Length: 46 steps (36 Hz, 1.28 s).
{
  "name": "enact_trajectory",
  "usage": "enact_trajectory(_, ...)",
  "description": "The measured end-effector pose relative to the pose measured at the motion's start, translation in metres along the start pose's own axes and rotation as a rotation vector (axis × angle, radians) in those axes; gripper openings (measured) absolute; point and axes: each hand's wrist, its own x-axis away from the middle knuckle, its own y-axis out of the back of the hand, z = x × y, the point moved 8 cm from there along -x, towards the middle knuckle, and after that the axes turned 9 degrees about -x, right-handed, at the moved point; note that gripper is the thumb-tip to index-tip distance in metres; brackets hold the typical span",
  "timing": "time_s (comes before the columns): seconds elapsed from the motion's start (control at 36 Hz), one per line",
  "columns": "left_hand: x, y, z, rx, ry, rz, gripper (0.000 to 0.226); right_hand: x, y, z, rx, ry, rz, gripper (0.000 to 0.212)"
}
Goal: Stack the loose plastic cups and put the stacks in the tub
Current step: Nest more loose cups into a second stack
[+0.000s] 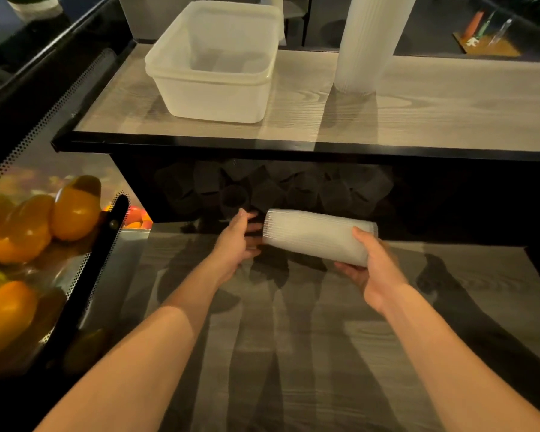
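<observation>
Two bare forearms reach in from the bottom edge, no sleeves, watch or jewellery visible. The left hand (236,244) and right hand (376,269) are ungloved, with short, unpainted nails.

The tall cup stack (367,42) at upper right is cut off by the top edge. Loose cups (262,188) under the shelf at centre sit in shadow, uncountable.

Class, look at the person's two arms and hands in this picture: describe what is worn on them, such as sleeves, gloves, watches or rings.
Both forearms are bare along all that shows, with no sleeve edge in view. The left hand and the right hand wear no gloves. No watch, bracelet or band shows on either wrist, and no ring can be seen on the visible fingers.
</observation>
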Motion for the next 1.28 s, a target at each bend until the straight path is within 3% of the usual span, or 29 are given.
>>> enact_trajectory(0.03, -0.005, 0.005, -0.004, -0.145, -0.065, -0.125, 0.027, -0.002, 0.005, 0.002, -0.019, 0.015, -0.017, 0.043)
enact_trajectory(0.08, -0.013, 0.007, -0.014, -0.672, -0.252, -0.289, 0.021, -0.005, 0.015, 0.005, -0.064, 0.036, -0.044, 0.041)
enact_trajectory(0.17, -0.024, -0.020, -0.006, -1.165, -0.290, -0.147, 0.056, -0.006, 0.029, 0.004, -0.130, 0.042, -0.069, 0.042)
enact_trajectory(0.22, -0.027, -0.043, 0.002, -1.277, -0.280, 0.008, 0.067, -0.007, 0.035, 0.003, -0.155, 0.044, -0.075, 0.050)
enact_trajectory(0.28, -0.032, -0.055, 0.008, -1.324, -0.272, 0.059, 0.069, -0.009, 0.039, 0.002, -0.147, 0.054, -0.072, 0.051)
enact_trajectory(0.39, -0.038, -0.053, 0.013, -1.337, -0.285, -0.068, 0.047, -0.008, 0.041, 0.003, -0.121, 0.059, -0.049, 0.029)
enact_trajectory(0.5, -0.030, -0.050, 0.009, -1.104, -0.425, -0.096, 0.033, -0.005, 0.040, 0.008, -0.118, 0.067, -0.052, 0.034)
enact_trajectory(0.64, -0.012, -0.032, -0.007, -0.659, -0.479, -0.018, 0.089, -0.006, 0.034, 0.019, -0.037, 0.102, -0.012, 0.024)
enact_trajectory(0.69, -0.011, -0.027, -0.008, -0.579, -0.450, 0.017, 0.093, -0.007, 0.031, 0.020, 0.000, 0.100, 0.004, 0.030)
enact_trajectory(0.83, -0.013, -0.017, -0.003, -0.121, -0.299, 0.087, 0.062, -0.010, 0.017, 0.020, 0.037, 0.005, 0.081, 0.014)
enact_trajectory(0.94, -0.012, -0.030, 0.001, -0.203, -0.221, 0.202, 0.045, -0.012, -0.001, 0.011, 0.056, -0.042, 0.095, 0.023)
enact_trajectory(1.0, -0.018, -0.024, -0.004, -0.102, -0.155, 0.102, 0.064, -0.014, -0.010, 0.005, 0.045, -0.033, 0.088, 0.027)
enact_trajectory(1.06, -0.033, 0.005, -0.010, -0.049, -0.085, -0.204, 0.057, -0.015, -0.020, 0.001, 0.024, -0.028, 0.095, 0.031)
enact_trajectory(1.11, -0.046, 0.036, -0.019, -0.522, -0.040, -0.422, 0.047, -0.014, -0.028, -0.003, 0.008, -0.024, 0.095, 0.035)
enact_trajectory(1.17, -0.055, 0.037, -0.024, -1.058, -0.107, -0.334, 0.035, -0.012, -0.033, -0.006, -0.010, -0.025, 0.094, 0.037)
enact_trajectory(1.22, -0.059, 0.033, -0.017, -1.276, -0.120, -0.212, 0.031, -0.010, -0.037, -0.007, -0.010, -0.018, 0.089, 0.036)
enact_trajectory(1.28, -0.058, 0.030, -0.012, -1.366, -0.121, -0.186, 0.028, -0.009, -0.040, -0.006, -0.012, -0.009, 0.083, 0.035)
